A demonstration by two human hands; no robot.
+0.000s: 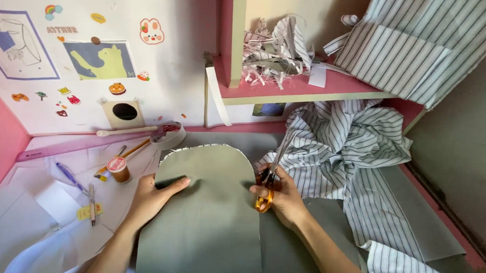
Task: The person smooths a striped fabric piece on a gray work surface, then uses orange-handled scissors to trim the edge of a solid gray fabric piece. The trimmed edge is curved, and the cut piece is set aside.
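Left hand [154, 198] lies flat, fingers spread, pressing the left edge of a grey-green arch-topped fabric piece [207, 220] laid on the table [30, 195]. Right hand [284, 200] is clamped on orange-handled scissors [268, 182], blades pointing up along the piece's right edge. Crumpled white-and-grey striped cloth [346, 150] sits just right of the scissors. A brown thread spool [118, 168] stands near the left hand.

Matt grey-green cloth panel [208, 209], glossy orange plastic scissor handles [264, 199], soft striped cotton fabric [346, 150], smooth white paper sheets [29, 206]
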